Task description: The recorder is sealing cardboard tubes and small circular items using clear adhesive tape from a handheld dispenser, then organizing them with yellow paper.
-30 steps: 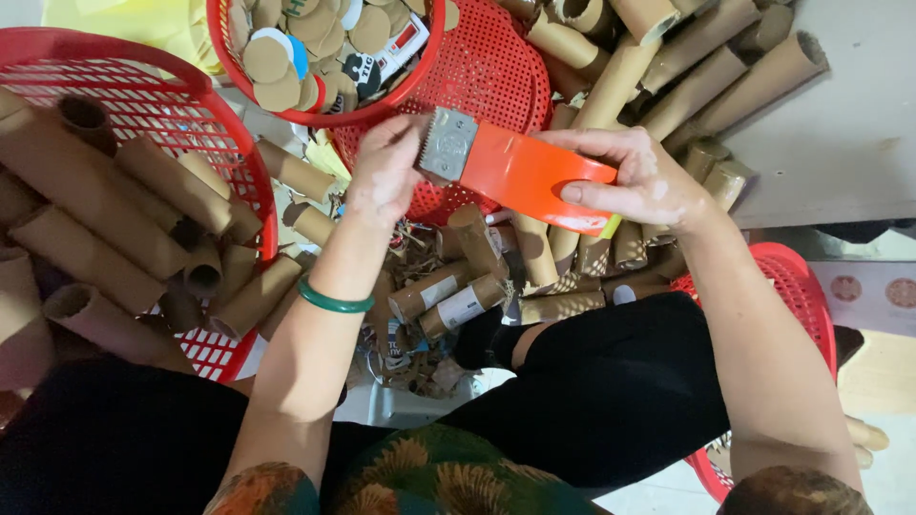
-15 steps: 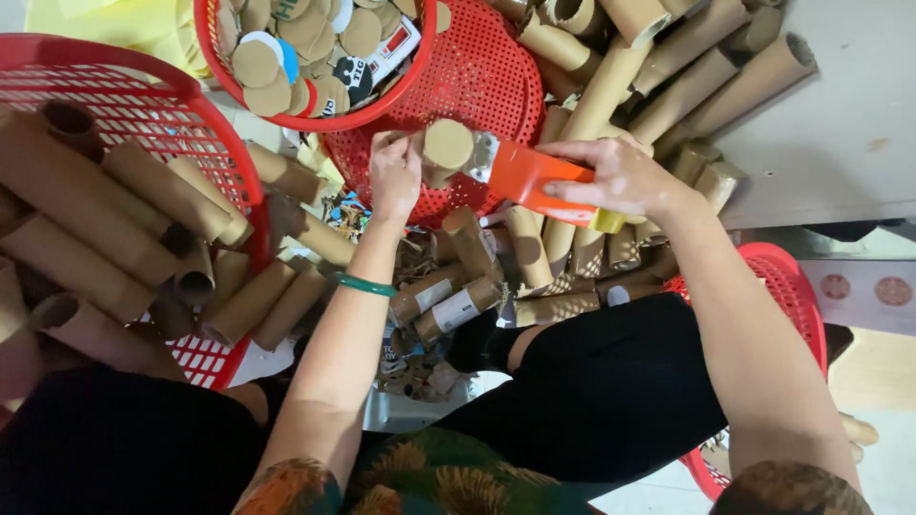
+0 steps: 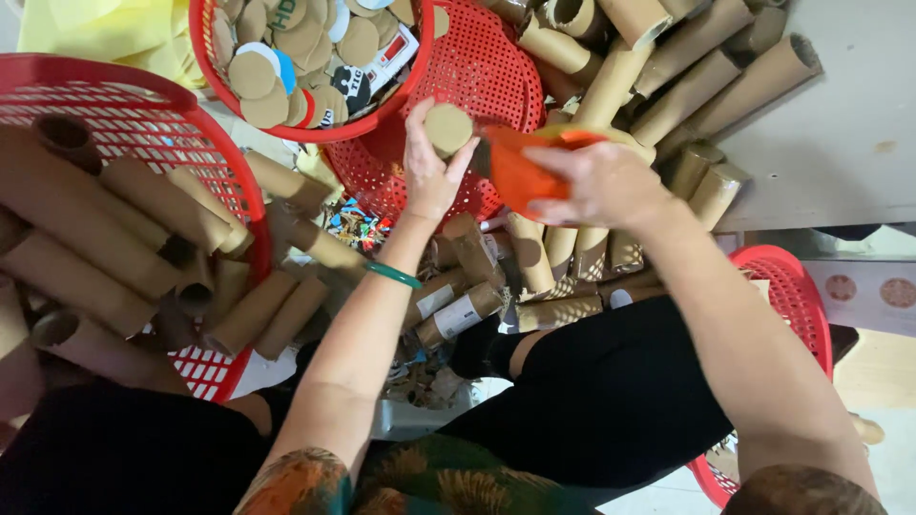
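**Cardboard disc at the tube's mouth: where the fit could fail**

The round brown cardboard disc (image 3: 447,129) sits just above centre frame, pinched at its edge by the fingers of the left hand (image 3: 431,172), which are closed around it. Touching it on the right is the orange cardboard tube (image 3: 520,172), wrapped by the right hand (image 3: 601,183), whose fingers are clamped over the tube's body; its open end faces the disc.

The likeliest trouble, judging from this pose, is a crooked seat. The disc is held only at its rim and looks slightly tilted to the tube's mouth, so it could jam on one side or crease. The right hand covers much of the tube, and a hard squeeze could press the mouth out of round and spoil the fit.

If the disc slips, it would drop among the loose plain brown cardboard tubes (image 3: 563,253) heaped under both hands, or into the red mesh plastic basket (image 3: 477,67) behind them. The red bowl of spare discs (image 3: 296,57), upper left, is near.
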